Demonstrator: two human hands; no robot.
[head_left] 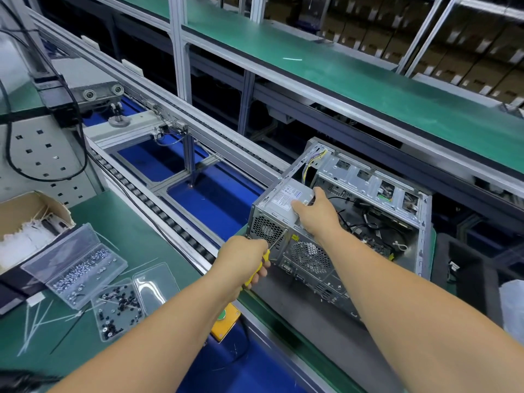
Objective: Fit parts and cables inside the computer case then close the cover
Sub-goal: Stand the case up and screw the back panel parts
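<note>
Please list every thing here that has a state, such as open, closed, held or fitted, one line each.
Case: open, cover off, cables exposed inside.
Power supply: seated in the case corner, right hand on it.
Screwdriver: held, tip at the case's rear panel.
Left hand: grips the screwdriver.
Right hand: presses on the power supply.
Screw boxes: lids open.
Cardboard box: open.

computer case (340,222): 1 | screwdriver (262,259): 1 | hands: 2, left (243,259), right (317,214) | clear screw boxes (76,265): 2 | cardboard box (28,219): 1 | rear fan grilles (309,258): 2
</note>
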